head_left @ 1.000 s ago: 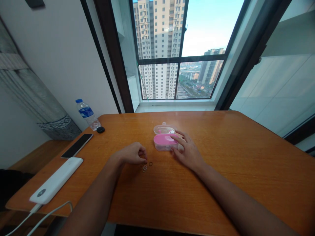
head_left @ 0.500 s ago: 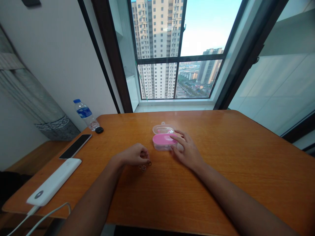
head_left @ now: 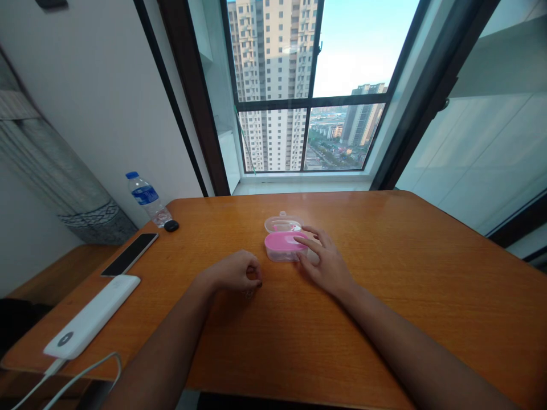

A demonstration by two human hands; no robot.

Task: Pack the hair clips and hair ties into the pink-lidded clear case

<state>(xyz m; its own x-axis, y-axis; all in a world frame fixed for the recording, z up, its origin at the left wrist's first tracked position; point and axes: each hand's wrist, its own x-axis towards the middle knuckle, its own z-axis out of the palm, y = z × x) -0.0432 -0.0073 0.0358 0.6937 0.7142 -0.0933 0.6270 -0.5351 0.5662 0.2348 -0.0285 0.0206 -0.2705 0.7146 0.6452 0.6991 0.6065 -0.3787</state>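
My left hand (head_left: 241, 270) is closed in a pinch just above the table, left of the box. Between thumb and fingertip shows a bit of a small dark ring (head_left: 259, 284), mostly hidden. Beneath that hand lie a few tiny clear rings (head_left: 248, 294), partly covered by it. A small oval plastic box (head_left: 282, 253) with a pink top and clear sides stands in front of me, its clear lid (head_left: 277, 224) laid back behind it. My right hand (head_left: 327, 262) holds the box's right end, thumb at the front and forefinger over the pink top.
On the left side of the wooden table (head_left: 384, 245) are a phone (head_left: 130, 254), a white power bank (head_left: 92, 316) with a cable (head_left: 81, 376), a water bottle (head_left: 147, 197) and a round black object (head_left: 171, 226). A window (head_left: 307, 102) lies beyond the table.
My left hand's pinch has tipped down slightly over the clear rings, which now show less. The dark ring is more covered by the fingertips. My right hand and the box stay put.
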